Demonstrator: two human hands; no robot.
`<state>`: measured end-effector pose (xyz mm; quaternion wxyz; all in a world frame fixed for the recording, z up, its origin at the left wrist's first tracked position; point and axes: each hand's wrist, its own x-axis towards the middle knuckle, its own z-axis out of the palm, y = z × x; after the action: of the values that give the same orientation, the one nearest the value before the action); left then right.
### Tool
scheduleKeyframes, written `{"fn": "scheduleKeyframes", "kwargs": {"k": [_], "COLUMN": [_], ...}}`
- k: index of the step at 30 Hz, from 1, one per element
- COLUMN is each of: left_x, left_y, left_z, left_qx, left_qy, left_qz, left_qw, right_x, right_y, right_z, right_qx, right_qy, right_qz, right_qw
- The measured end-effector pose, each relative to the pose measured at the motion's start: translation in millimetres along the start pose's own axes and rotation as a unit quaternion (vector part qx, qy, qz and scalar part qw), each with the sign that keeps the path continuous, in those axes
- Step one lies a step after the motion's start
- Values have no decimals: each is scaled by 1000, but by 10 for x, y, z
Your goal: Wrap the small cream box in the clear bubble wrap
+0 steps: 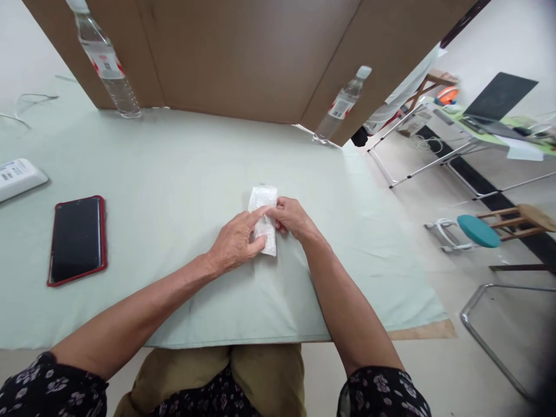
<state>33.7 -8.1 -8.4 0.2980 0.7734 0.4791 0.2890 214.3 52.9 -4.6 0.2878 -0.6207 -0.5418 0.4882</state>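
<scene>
A white, semi-clear strip that looks like bubble wrap lies lengthwise on the cloth in front of me. My left hand holds it from the left, its index finger laid across the upper part and its thumb on the lower part. From the right, my right hand pinches the strip's edge with thumb and index finger, the other fingers curled under. The two index fingers meet near the middle. Whether anything is wrapped inside I cannot tell.
Brown cardboard panels stand at the back of the cloth-covered table. Water bottles stand left and right. A red-cased tablet and a white box-like device lie left. A laptop sits on another table.
</scene>
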Motion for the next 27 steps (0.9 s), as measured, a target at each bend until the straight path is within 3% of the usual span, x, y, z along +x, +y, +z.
{"fn": "scheduleKeyframes", "kwargs": {"k": [4, 8, 11, 15, 21, 27], "left_x": [4, 33, 47, 57, 25, -7], "left_y": [19, 58, 76, 36, -31, -88], "left_z": [-45, -97, -114, -93, -16, 19], "left_qx": [127, 151, 133, 101, 51, 50], "left_qy": [-26, -60, -66, -57, -5, 127], "left_qz": [66, 57, 35, 25, 9, -3], "left_qw": [989, 985, 988, 993, 999, 991], "right_x": [76, 131, 104, 4, -220, -460], "right_y": [69, 118, 109, 66, 42, 107], "right_z": [66, 109, 119, 129, 146, 123], "right_qx": [-27, -58, 1, 130, 199, 135], "right_qy": [9, 57, 66, 15, -8, -33], "right_qz": [-51, -124, -141, -133, -185, -235], "right_qw": [998, 989, 988, 982, 962, 962]}}
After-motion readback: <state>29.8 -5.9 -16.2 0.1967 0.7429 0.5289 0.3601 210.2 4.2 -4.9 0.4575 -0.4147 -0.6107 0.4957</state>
